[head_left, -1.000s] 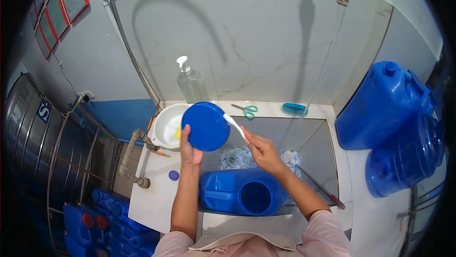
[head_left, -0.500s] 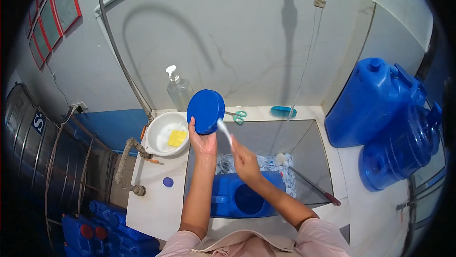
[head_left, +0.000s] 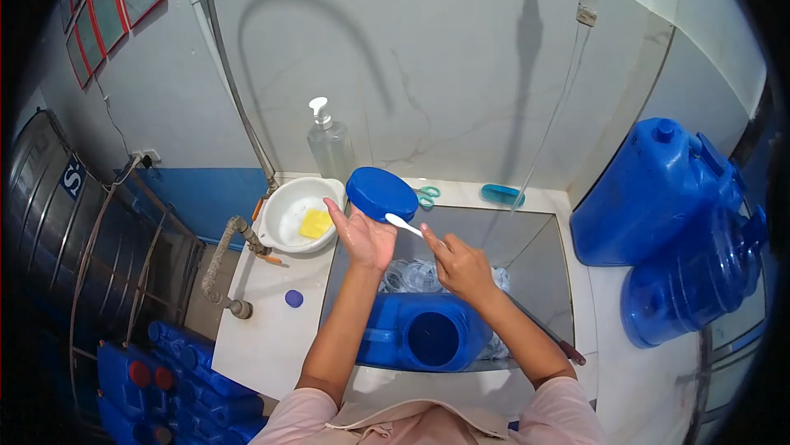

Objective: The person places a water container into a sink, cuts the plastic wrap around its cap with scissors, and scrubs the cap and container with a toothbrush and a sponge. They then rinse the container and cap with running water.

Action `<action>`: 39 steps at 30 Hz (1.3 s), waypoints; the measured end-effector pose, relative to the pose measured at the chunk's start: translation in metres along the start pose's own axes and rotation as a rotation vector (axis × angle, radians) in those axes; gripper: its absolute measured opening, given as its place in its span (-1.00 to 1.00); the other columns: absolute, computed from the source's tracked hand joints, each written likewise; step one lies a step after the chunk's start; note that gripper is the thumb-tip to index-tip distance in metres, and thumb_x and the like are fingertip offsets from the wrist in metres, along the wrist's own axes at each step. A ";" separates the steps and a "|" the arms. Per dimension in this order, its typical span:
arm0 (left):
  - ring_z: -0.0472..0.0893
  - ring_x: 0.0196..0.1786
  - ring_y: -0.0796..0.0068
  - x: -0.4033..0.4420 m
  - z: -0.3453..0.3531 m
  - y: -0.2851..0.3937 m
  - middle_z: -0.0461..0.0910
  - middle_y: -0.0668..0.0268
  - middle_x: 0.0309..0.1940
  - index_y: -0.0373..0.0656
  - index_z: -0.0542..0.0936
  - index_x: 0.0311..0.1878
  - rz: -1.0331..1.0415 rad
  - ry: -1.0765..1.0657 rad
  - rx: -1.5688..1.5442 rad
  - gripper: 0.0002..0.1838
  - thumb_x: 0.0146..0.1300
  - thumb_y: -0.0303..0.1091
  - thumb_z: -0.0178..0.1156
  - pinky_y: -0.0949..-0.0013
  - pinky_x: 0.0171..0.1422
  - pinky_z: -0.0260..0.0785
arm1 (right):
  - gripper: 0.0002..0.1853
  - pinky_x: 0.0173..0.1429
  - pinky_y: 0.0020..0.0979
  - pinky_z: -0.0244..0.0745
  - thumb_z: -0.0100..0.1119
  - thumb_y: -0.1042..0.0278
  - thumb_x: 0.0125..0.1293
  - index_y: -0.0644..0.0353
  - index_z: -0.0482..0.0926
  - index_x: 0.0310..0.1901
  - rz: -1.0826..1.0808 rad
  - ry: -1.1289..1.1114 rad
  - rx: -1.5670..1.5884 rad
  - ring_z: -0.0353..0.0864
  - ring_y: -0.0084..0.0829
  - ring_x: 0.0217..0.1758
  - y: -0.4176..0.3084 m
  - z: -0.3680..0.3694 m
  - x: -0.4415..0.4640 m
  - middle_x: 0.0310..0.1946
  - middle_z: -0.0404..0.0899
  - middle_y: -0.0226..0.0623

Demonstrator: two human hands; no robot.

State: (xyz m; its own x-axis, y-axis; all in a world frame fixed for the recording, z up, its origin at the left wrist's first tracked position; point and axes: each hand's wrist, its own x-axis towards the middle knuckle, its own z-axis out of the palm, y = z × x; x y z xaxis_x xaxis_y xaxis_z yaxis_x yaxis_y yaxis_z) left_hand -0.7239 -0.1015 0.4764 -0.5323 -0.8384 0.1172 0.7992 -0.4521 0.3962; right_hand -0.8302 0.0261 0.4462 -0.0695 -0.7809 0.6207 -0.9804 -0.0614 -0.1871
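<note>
Right hand (head_left: 465, 271) grips the white brush (head_left: 403, 224) at the blue lid (head_left: 382, 194)!
Jug (head_left: 388, 338) below, basin (head_left: 278, 235) beside; left hand (head_left: 368, 238) open, palm up.

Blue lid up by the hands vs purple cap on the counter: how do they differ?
Size: the blue lid is much larger than the purple cap.
Pose: the blue lid is tilted, held up at the left hand; the purple cap rests on the white counter.
Shared: both are round.
</note>
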 end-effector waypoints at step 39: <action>0.51 0.09 0.28 -0.066 -0.148 0.036 0.52 0.19 0.03 -0.26 0.39 0.12 -0.401 0.428 0.106 -0.55 0.17 -0.26 0.05 0.14 0.26 0.28 | -0.44 0.15 -0.11 0.35 0.14 0.26 0.08 0.07 0.35 0.18 0.003 -0.868 0.178 0.39 0.13 0.11 -0.088 0.274 0.176 0.03 0.40 0.07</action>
State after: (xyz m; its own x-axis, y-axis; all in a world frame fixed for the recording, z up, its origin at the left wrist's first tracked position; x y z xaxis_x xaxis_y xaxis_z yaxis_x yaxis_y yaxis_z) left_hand -0.6181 -0.1073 0.3478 -0.6097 -0.6665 -0.4290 0.5147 -0.7445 0.4252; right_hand -0.7052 -0.2758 0.3632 0.1632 -0.9730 -0.1634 -0.9323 -0.0980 -0.3481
